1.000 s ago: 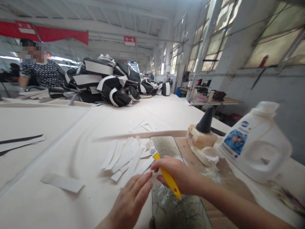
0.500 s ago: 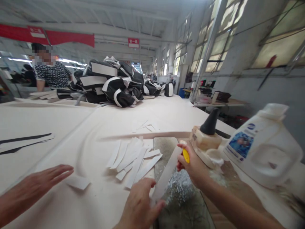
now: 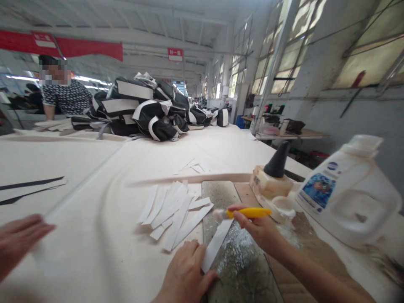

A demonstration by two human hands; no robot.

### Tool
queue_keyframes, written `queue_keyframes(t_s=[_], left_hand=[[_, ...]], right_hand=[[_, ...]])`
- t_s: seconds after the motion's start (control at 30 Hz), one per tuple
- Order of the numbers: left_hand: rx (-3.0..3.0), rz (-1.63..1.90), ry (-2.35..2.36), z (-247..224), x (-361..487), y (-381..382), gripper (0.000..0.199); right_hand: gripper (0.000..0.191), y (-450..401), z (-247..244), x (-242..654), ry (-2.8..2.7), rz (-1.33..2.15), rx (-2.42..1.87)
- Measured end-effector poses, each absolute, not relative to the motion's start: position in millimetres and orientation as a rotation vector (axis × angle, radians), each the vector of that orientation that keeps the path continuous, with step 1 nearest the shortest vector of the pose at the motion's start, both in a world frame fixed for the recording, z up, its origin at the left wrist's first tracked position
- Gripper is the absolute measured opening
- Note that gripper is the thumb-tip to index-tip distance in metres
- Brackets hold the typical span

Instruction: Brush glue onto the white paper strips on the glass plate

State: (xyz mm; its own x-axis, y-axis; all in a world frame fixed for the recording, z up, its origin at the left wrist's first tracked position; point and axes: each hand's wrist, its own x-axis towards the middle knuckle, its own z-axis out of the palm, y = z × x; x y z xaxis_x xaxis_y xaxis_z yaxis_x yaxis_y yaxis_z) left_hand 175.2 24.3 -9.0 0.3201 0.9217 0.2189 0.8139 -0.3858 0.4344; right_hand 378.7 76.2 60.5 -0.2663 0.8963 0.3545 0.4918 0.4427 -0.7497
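At centre right, the right hand [image 3: 263, 231] is gripping a yellow-handled brush [image 3: 251, 213] in closed fingers; at lower centre, the left hand [image 3: 186, 271] is holding a flat white strip [image 3: 217, 245] against a smeared grey-green board [image 3: 221, 191].

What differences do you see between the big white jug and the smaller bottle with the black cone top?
The jug is larger; the bottle is smaller. The jug is white with a blue label, whereas the bottle's body is yellowish and stained. Both stand upright, near the right hand.
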Motion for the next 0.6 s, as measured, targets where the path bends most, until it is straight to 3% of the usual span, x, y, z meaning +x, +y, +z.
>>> queue_keyframes(t_s=[0.1, 0.23, 0.37, 0.5, 0.6], left_hand=[[2.380, 0.585, 1.580, -8, 177, 24, 0.013], [2.372, 0.553, 1.595, -5, 179, 23, 0.012], [2.374, 0.555, 1.594, -7, 179, 23, 0.013], [2.392, 0.581, 1.612, -11, 180, 24, 0.013], [2.402, 0.578, 1.641, -12, 181, 25, 0.013]], right_hand=[[0.029, 93, 47, 373, -1.969, 0.726, -1.283], [0.033, 137, 49, 398, -1.845, 0.403, -1.509], [0.033, 140, 73, 405, -1.796, 0.162, -1.477], [0.031, 116, 67, 383, -1.965, 0.309, -1.261], [0.034, 124, 55, 387, -2.014, 0.382, -1.387]])
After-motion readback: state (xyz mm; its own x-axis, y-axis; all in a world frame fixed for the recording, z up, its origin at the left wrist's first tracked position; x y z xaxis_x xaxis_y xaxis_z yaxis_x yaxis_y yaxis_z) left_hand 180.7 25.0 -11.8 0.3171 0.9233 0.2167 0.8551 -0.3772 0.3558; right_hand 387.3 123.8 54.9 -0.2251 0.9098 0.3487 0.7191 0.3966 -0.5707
